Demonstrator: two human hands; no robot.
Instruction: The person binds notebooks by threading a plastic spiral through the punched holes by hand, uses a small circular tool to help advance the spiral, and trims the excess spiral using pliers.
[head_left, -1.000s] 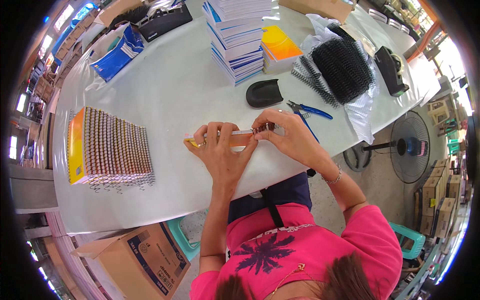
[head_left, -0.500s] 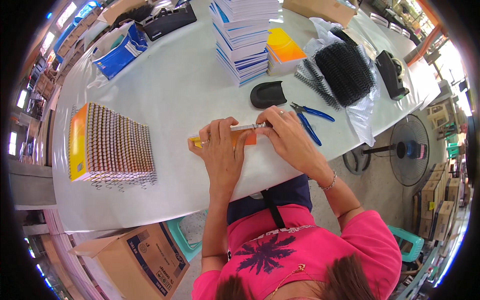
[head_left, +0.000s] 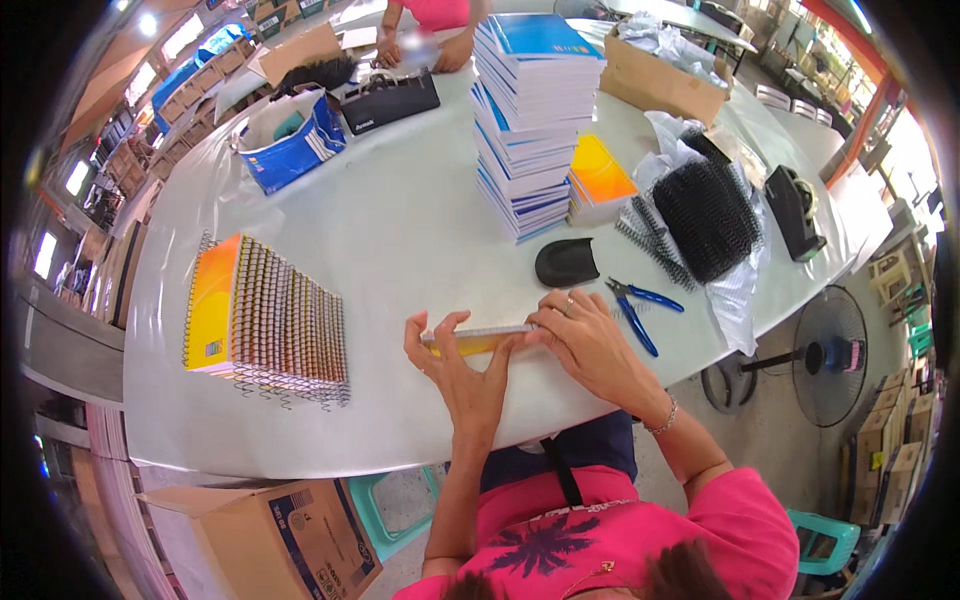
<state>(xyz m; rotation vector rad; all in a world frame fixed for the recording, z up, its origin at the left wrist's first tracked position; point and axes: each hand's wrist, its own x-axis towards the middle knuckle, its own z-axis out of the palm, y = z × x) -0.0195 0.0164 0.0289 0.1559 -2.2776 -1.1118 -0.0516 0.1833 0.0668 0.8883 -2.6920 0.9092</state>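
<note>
A yellow-and-orange notebook (head_left: 480,341) stands spine up on the table edge nearest me. My left hand (head_left: 466,388) grips its left part between thumb and fingers, with the fingertips raised above the spine. At the right end of the spine, the fingers of my right hand (head_left: 597,348) are closed in a pinch. Whatever coil lies between those fingers is hidden. Just beyond the right hand lie cutting pliers with blue handles (head_left: 637,329) and a black curved piece (head_left: 562,263). To the left stands a stack of coil-bound yellow notebooks (head_left: 292,315).
A tall stack of blue-and-white books (head_left: 535,125) rises at the back beside a yellow-orange book (head_left: 603,172). Black plastic coils (head_left: 705,222) lie on wrapping near a tape dispenser (head_left: 796,215). A blue packet (head_left: 295,160) sits back left. Across the table is a co-worker's hand (head_left: 455,50).
The view has tilted up, so the table sits lower and a co-worker shows at the back. My left fingers have lifted and spread a little; both hands remain at the notebook.
</note>
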